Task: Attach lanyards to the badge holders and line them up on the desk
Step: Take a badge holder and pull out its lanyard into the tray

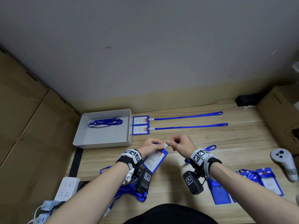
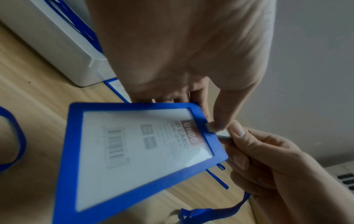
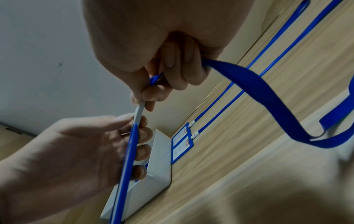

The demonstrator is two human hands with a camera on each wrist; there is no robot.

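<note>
My left hand (image 1: 159,145) holds a blue-framed badge holder (image 1: 154,160) by its top edge, lifted and tilted above the desk. A white clip (image 1: 165,145) sits at the holder's top slot (image 2: 210,128). My right hand (image 1: 170,143) pinches that clip (image 3: 138,112), and its curled fingers grip the blue lanyard strap (image 3: 268,97), which trails off to the right (image 1: 210,147). Two assembled badges (image 1: 140,120) (image 1: 140,129) lie side by side at the back, their lanyards (image 1: 187,117) (image 1: 191,126) stretched straight to the right.
A white tray (image 1: 103,143) at the back left holds spare lanyards (image 1: 105,122). Loose lanyards (image 1: 134,191) lie under my left wrist. Bare badge holders (image 1: 221,193) (image 1: 268,181) and a controller (image 1: 284,162) lie right, a power strip (image 1: 66,188) left. Cardboard boxes (image 1: 24,126) (image 1: 281,113) flank the desk.
</note>
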